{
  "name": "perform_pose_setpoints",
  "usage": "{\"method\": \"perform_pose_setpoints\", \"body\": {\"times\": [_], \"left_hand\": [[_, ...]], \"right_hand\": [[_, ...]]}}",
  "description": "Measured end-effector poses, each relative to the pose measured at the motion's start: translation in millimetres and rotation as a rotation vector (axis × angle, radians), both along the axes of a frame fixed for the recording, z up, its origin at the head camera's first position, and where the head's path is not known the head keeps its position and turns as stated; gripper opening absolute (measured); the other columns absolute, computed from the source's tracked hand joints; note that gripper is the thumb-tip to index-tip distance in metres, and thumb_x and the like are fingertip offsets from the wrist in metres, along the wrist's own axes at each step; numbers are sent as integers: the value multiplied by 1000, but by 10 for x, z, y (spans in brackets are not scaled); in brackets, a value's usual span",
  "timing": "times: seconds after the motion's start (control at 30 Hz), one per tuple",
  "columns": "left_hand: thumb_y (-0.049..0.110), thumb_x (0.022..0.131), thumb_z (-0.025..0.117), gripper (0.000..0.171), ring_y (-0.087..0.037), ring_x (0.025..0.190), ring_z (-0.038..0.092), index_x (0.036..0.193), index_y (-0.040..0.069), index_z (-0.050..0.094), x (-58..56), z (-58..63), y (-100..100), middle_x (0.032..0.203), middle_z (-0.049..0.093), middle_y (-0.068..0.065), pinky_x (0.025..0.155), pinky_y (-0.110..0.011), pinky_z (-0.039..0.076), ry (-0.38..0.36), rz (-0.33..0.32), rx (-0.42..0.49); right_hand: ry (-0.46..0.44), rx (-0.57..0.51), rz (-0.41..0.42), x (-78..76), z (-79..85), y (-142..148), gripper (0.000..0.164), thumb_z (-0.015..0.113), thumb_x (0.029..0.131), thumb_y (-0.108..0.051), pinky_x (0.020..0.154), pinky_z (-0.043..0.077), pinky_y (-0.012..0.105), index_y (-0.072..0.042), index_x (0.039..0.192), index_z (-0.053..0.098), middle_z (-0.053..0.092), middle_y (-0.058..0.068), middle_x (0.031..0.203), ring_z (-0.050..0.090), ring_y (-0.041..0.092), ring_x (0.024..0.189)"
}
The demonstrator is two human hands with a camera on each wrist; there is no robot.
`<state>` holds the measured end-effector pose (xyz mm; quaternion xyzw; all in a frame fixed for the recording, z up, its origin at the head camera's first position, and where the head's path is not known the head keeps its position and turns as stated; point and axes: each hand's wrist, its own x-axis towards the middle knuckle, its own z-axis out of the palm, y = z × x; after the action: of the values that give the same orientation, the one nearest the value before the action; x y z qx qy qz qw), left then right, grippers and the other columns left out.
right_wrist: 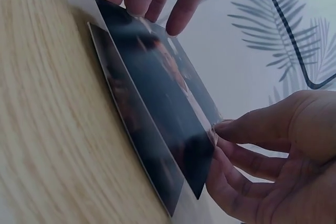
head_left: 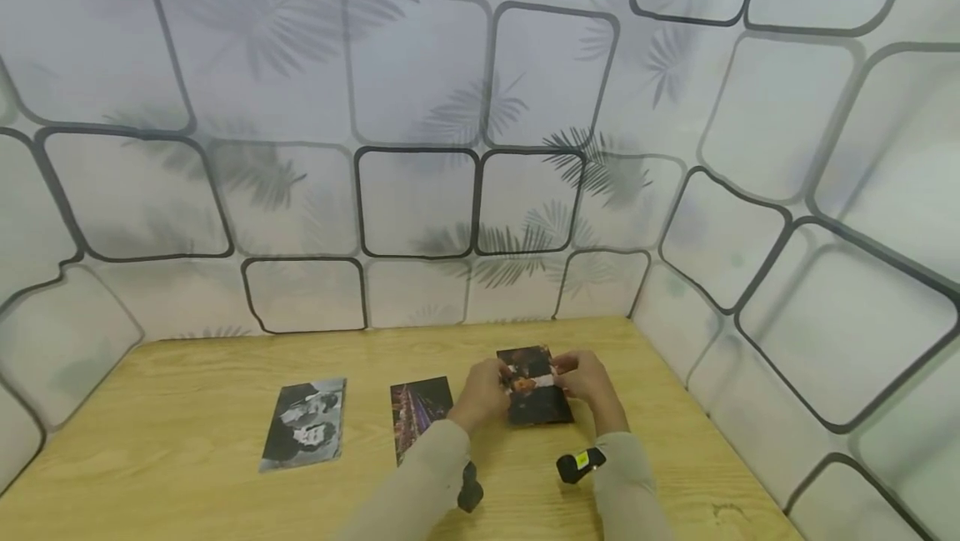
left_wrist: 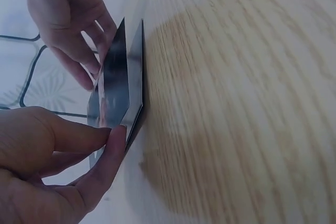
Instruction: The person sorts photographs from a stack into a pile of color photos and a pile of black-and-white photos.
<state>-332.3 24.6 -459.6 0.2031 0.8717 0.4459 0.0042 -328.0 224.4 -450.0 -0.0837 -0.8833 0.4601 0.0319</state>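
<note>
Both hands hold a dark glossy photo [head_left: 542, 408] just above the table, on the right side in the head view. My left hand [head_left: 483, 393] pinches its left edge between thumb and fingers. At the opposite edge, the thumb and fingers of my right hand [head_left: 587, 381] grip it. Beneath, a second photo [right_wrist: 134, 121] shows in the right wrist view, its edge apart from the upper photo [right_wrist: 163, 93]. Left of the hands lies a photo with purple streaks [head_left: 420, 412], partly covered by the left forearm. Farther left lies a black-and-white photo [head_left: 303, 424] of faces.
The wood-grain table [head_left: 195, 408] carries the photos. A pale curtain [head_left: 420, 199] with dark rounded squares and leaf prints hangs behind the table and along its right side. Black wrist devices [head_left: 580, 464] are strapped at the sleeves.
</note>
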Motion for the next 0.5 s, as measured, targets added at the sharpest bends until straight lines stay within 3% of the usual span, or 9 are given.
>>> {"method": "perform_pose_setpoints", "body": {"times": [0.17,0.27,0.37,0.5], "left_hand": [[-19,70,63,41,-33,93,67,110,-12,67,1,-30,60,104,71,-25,80,-45,63,28,15,-20],[-19,70,65,37,-34,91,65,106,-11,66,29,-23,92,99,69,-23,82,-50,61,66,21,-47],[-18,71,66,35,-36,95,64,105,-11,65,76,-4,105,102,66,-24,85,-53,59,81,25,-62],[-16,74,68,34,-40,102,64,107,-10,64,98,-14,110,106,65,-24,90,-54,58,87,47,-88]], "right_hand": [[13,75,5,-16,-31,29,33,69,87,5,73,62,36,9,120,69,71,25,110,69,31,95],[24,117,13,-23,-30,42,33,69,85,3,80,62,41,10,118,69,71,26,110,69,36,101],[17,141,9,-29,-36,39,33,69,86,1,85,61,44,10,118,70,71,27,113,68,37,104],[-6,127,-1,-34,-54,12,32,66,88,2,82,63,41,10,119,69,70,28,118,70,37,102]]}}
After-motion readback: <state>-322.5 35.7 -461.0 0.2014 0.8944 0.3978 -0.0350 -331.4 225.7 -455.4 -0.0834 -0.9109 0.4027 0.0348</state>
